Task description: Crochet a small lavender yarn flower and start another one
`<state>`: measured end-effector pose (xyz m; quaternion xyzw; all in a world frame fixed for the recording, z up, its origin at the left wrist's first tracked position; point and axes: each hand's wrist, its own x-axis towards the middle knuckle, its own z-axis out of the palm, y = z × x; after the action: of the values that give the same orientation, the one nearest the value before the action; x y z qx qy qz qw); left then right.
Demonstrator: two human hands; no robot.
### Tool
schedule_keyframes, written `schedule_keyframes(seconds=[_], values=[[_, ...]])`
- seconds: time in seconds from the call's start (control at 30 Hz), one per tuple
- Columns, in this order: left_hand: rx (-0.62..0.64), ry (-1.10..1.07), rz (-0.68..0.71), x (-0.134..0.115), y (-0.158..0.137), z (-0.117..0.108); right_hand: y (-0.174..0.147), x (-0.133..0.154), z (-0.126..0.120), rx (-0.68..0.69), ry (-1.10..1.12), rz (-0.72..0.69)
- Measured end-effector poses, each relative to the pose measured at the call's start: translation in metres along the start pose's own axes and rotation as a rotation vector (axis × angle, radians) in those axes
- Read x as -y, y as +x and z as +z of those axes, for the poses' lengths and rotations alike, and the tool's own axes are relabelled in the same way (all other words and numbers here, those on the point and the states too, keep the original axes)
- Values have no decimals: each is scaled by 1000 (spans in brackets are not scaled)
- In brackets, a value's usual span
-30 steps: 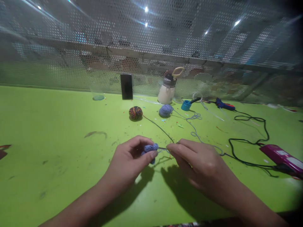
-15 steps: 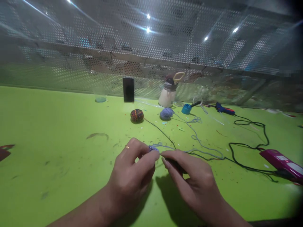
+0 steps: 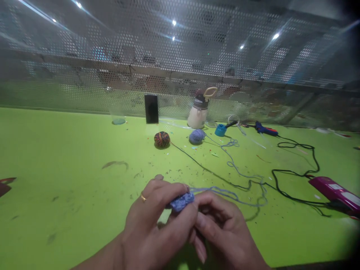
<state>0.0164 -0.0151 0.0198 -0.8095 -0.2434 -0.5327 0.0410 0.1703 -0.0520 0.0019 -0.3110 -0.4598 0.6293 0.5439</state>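
Observation:
A small piece of lavender-blue crocheted yarn (image 3: 182, 201) is pinched between the fingers and thumb of my left hand (image 3: 157, 217), which wears a ring. Close against its right side, my right hand (image 3: 222, 225) has its fingers curled and drawn together; what they hold, if anything, is hidden. Loose lavender yarn (image 3: 225, 193) runs from the piece to the right, then back toward a lavender yarn ball (image 3: 197, 136). Left of that ball lies a multicoloured yarn ball (image 3: 162, 139), its dark strand trailing right.
Along the back of the green table (image 3: 70, 161) stand a clear cup (image 3: 118, 120), a black phone (image 3: 151, 108), a bottle (image 3: 197, 114) and a blue tape roll (image 3: 221, 130). A glue gun (image 3: 266, 129) and a magenta power strip (image 3: 334, 193) with black cord lie right.
Both hands have come lower and closer together. My left hand has turned, so more of the crocheted piece shows. The loose lavender yarn has shifted toward me.

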Motion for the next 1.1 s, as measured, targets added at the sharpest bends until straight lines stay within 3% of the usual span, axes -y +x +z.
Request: schedule_keyframes(seconds=[0.3, 0.47, 0.6, 0.7, 0.8, 0.93, 1.03, 1.1], values=[[66, -73, 97, 12, -12, -8, -2, 5, 11, -138, -103, 13], [-16, -114, 34, 7, -7, -3, -3, 5, 14, -199, -171, -10], [-77, -119, 33, 6, -4, 3, 1, 4, 11, -197, -258, -91], [-8, -192, -24, 4, -2, 2, 4, 8, 6, -192, -379, -190], [74, -403, -177, 3, 1, -3, 6, 15, 0, -205, -547, -322], [78, -763, -641, 12, 9, -5, 10, 27, -12, -79, -711, -365], [275, -958, -910, 20, 15, -3, 15, 37, -22, 101, -758, -322], [425, -1034, -952, 22, 18, -3, 18, 43, -27, 183, -804, -282]])
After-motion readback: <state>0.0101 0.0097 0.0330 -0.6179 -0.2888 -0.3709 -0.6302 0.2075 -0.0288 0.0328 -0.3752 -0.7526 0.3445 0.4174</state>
